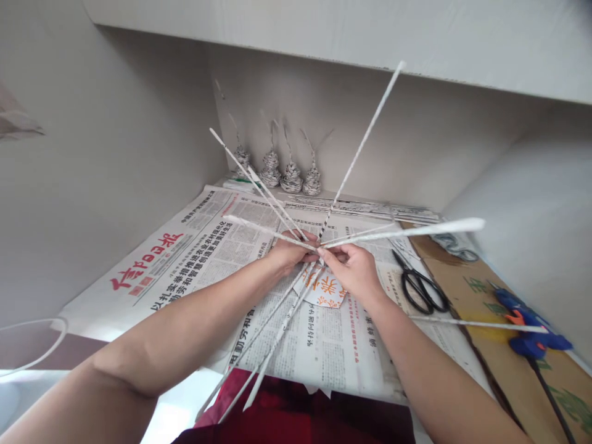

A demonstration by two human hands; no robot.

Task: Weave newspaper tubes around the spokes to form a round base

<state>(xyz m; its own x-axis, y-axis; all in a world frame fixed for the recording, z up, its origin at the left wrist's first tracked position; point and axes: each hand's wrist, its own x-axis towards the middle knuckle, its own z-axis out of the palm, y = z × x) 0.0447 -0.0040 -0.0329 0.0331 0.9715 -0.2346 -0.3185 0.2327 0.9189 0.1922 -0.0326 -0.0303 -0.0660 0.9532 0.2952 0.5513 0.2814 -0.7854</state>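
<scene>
Several thin white rolled-paper sticks (362,143) fan out from one crossing point between my hands, some reaching up and away, others hanging down toward my lap. My left hand (290,253) is closed around the sticks on the left side of the crossing. From the right, the thumb and fingers of my right hand (355,270) pinch the sticks near the same centre. Exactly how the sticks are interlaced there is hidden by my fingers. Below my hands is a white paper piece with orange characters (326,290).
Newspaper sheets (189,246) cover the table. Black-handled scissors (419,287) lie right of my hand. Beyond them are cardboard (467,290) and a blue glue gun (531,324). Spare paper sticks (370,209) and several woven gourd shapes (291,177) are along the back, under a white overhang (351,37).
</scene>
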